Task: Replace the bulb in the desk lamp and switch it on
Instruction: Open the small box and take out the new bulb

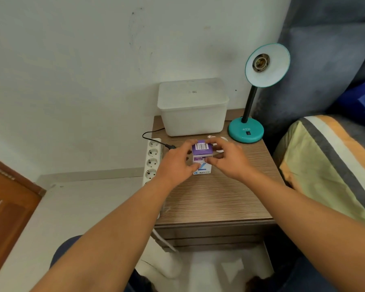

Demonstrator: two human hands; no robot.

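A teal desk lamp (246, 131) stands at the back right of the bedside table (215, 199). Its shade (269, 66) tilts toward me and shows an empty socket (261, 62). Both hands hold a white and purple bulb box (201, 153) upright on the table. My left hand (177, 165) grips its left side. My right hand (228, 159) has its fingers at the box's top right edge. A white bulb (220, 142) lies on the table just behind my right hand, mostly hidden.
A white lidded plastic bin (193, 108) sits at the back of the table. A white power strip (153, 161) runs along the table's left edge, with a black plug and cord (169, 146) lying loose beside it. A bed with a striped pillow (333, 165) borders the right.
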